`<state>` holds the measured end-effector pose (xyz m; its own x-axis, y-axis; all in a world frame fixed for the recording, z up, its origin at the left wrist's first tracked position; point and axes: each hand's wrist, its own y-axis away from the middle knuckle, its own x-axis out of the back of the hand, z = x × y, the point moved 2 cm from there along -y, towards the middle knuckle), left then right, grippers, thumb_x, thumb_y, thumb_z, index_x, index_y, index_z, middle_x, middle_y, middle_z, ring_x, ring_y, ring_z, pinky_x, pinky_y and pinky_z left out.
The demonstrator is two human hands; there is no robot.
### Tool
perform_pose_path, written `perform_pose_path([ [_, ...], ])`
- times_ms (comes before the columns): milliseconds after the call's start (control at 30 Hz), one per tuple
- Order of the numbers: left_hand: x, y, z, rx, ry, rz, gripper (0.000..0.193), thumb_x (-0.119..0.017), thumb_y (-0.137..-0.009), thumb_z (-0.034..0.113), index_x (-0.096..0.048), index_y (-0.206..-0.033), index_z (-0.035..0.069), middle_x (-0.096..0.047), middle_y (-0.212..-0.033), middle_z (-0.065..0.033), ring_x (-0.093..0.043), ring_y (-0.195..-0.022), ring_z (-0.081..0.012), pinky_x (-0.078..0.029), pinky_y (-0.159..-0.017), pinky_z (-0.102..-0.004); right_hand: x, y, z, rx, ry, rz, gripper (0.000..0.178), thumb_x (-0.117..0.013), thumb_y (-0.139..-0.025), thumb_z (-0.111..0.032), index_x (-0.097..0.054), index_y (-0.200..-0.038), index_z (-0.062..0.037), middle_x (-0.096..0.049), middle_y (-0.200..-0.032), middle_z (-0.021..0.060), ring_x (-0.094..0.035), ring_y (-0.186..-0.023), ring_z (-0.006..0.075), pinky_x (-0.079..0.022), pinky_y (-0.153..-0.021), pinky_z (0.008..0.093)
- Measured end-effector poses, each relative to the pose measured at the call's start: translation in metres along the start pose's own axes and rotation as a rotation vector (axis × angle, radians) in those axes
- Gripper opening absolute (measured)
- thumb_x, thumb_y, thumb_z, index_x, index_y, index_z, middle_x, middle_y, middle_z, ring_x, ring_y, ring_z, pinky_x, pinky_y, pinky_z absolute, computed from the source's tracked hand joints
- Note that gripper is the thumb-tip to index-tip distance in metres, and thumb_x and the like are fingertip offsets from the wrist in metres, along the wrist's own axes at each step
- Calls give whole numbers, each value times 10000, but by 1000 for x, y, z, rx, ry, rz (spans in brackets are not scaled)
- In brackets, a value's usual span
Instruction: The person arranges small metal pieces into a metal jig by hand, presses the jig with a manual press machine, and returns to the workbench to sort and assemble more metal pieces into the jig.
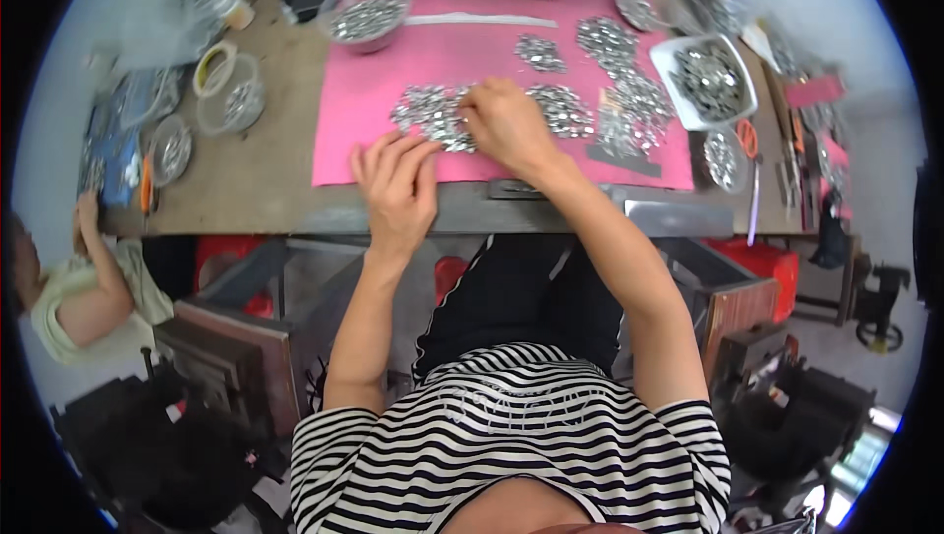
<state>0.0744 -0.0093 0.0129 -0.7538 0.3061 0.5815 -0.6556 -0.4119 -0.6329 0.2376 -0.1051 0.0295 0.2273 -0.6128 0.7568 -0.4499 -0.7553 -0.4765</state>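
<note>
Small, shiny metal pieces (431, 113) lie in a loose, grainy heap on the flat pink mat (359, 91). The left hand (398, 180) curves its fingers loosely at the heap's near edge; the right hand (508, 129) bends its fingers close together over the right end. I can't tell whether either grips anything. One thin white strip (482, 20) lies beyond; one rounded-square white tray (669, 74) stands rightward.

Bright, diffuse light; metal pieces (430, 113) glinting; glare lower right; fisheye-bent edges, black corners.
</note>
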Motion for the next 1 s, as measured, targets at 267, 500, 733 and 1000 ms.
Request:
perform_pose_path([
  [267,8,4,-4,27,-26,22,194,-706,-844,66,-740,-1026,121,-674,-1082,-39,-585,-1140,-276,-293,-1089,-579,10,5,-22,78,25,-37,125,-702,-847,-81,-737,-961,-45,-613,-895,105,-596,-861,303,-500,-768,417],
  [500,6,4,-3,22,-3,34,208,-702,-839,61,-737,-1035,118,-674,-1081,-38,-580,-1137,-281,-292,-1084,-586,5,12,-28,97,213,-21,119,-708,-840,-128,-732,-917,-41,-606,-904,100,-571,-895,290,-478,-786,420],
  [733,6,3,-1,25,6,29,200,-697,-850,68,-737,-1039,120,-672,-1072,-35,-574,-1147,-278,-284,-1089,-592,7,6,-28,13,127,-79,125,-707,-830,-122,-712,-905,-22,-620,-916,133,-589,-895,324,-492,-817,438],
  [1000,6,4,-3,32,14,31,201,-697,-852,69,-735,-1043,115,-675,-1075,-36,-571,-1157,-281,-279,-1093,-595,5,-1,-32,-77,118,-144,137,-717,-800,-139,-684,-861,-21,-626,-932,137,-592,-917,328,-482,-823,445],
])
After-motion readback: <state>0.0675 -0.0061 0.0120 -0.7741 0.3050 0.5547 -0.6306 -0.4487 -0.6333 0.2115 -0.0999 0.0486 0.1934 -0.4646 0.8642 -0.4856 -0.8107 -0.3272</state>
